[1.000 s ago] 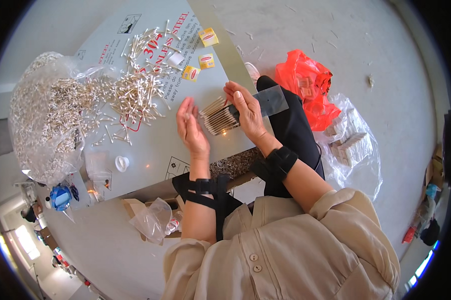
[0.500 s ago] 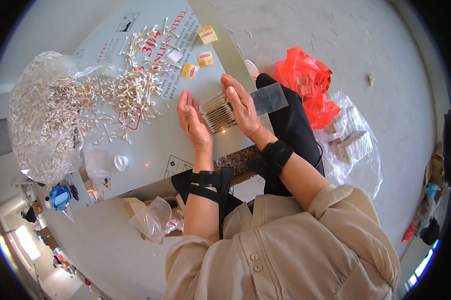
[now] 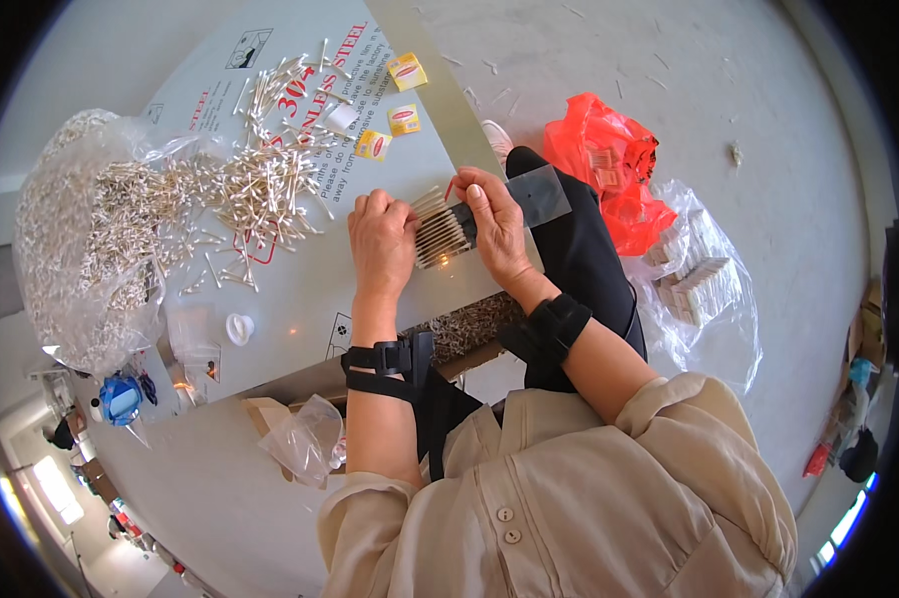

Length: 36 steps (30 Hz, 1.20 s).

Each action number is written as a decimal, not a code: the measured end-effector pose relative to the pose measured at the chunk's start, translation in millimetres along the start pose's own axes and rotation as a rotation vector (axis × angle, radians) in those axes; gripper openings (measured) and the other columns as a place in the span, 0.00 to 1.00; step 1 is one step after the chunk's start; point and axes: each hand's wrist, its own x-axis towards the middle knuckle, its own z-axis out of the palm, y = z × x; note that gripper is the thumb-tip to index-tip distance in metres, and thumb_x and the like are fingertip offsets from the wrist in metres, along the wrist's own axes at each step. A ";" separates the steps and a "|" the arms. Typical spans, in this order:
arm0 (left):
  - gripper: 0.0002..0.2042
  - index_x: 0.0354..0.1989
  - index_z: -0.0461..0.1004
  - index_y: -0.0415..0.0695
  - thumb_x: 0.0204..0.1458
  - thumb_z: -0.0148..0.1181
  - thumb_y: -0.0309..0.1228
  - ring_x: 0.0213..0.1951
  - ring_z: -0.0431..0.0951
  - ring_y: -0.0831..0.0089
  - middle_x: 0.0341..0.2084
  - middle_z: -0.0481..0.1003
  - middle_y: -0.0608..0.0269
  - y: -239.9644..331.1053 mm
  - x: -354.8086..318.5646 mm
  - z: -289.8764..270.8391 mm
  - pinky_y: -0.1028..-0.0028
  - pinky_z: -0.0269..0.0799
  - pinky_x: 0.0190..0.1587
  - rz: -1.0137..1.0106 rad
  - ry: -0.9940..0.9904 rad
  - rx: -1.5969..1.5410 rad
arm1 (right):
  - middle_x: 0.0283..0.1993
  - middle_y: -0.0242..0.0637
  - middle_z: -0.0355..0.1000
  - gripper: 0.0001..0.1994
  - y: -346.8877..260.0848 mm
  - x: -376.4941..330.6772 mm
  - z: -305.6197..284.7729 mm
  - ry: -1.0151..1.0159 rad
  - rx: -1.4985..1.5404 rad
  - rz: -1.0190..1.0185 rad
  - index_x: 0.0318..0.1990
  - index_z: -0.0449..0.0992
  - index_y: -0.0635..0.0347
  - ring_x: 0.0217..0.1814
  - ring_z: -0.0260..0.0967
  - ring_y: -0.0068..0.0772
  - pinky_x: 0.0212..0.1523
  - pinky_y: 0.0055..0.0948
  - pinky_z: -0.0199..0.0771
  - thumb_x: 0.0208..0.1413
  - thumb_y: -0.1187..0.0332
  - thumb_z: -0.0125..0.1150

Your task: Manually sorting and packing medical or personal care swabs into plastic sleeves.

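Note:
A row of cotton swabs lies side by side on the steel table, between my hands. At the row's left end my left hand has its fingers curled and closed on swab ends; the fingertips are partly hidden. On the other side, my right hand is closed, thumb up, with a thin red strip at its fingertips. From beneath the right hand a clear plastic sheet sticks out past the table edge, over my leg. A big pile of loose swabs spreads to the left.
A large clear bag of swabs stands at the far left. Small yellow boxes lie near the far edge, a white cap nearer. On the floor to the right are a red bag and a clear bag of packs.
My left hand has gone from flat and upright beside the swabs to curled over their ends. The right hand's fingers have bent inward, and a red strip now shows at them.

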 end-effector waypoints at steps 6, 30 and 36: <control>0.05 0.24 0.76 0.44 0.39 0.66 0.22 0.38 0.70 0.61 0.28 0.70 0.64 -2.9 0.5 1.4 0.63 0.65 0.43 -0.037 0.026 -0.043 | 0.45 0.40 0.71 0.10 -3.5 0.6 0.2 -0.039 -0.018 -0.022 0.47 0.72 0.66 0.47 0.68 0.29 0.51 0.26 0.68 0.67 0.68 0.49; 0.05 0.25 0.72 0.42 0.43 0.63 0.21 0.38 0.71 0.59 0.29 0.71 0.61 -2.7 6.9 -0.7 0.62 0.67 0.42 0.067 -0.054 0.089 | 0.46 0.39 0.72 0.10 -3.6 1.0 0.0 -0.038 -0.043 0.006 0.45 0.73 0.67 0.46 0.69 0.28 0.50 0.25 0.69 0.67 0.68 0.51; 0.05 0.28 0.71 0.41 0.44 0.61 0.21 0.38 0.72 0.58 0.29 0.71 0.59 -2.7 11.6 -2.8 0.61 0.68 0.42 0.119 -0.124 0.157 | 0.44 0.39 0.72 0.11 -1.0 2.1 1.0 -0.036 -0.033 -0.005 0.47 0.73 0.67 0.45 0.70 0.27 0.49 0.25 0.70 0.67 0.67 0.51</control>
